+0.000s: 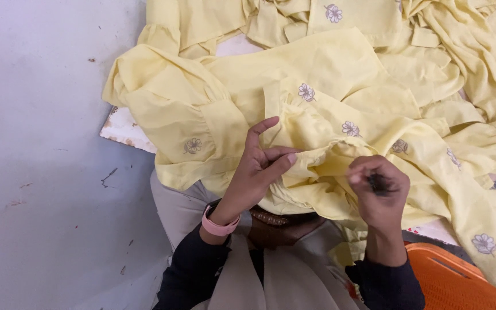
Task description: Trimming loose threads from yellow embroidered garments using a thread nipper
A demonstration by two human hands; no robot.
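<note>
At frame centre, the left hand [258, 166] pinches a fold of the yellow garment [317, 86] while the right hand [381, 192], closed on a small dark tool [379, 182], apparently trims threads, calling for steady fabric tension.

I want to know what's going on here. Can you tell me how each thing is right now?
Yellow garment: crumpled, heaped, draped over the lap.
Left hand: pinching a fold of the fabric.
Right hand: closed around a small dark tool, too blurred to identify.
Pink wristband: worn on the left wrist.
Orange basket: contents not visible.
</note>
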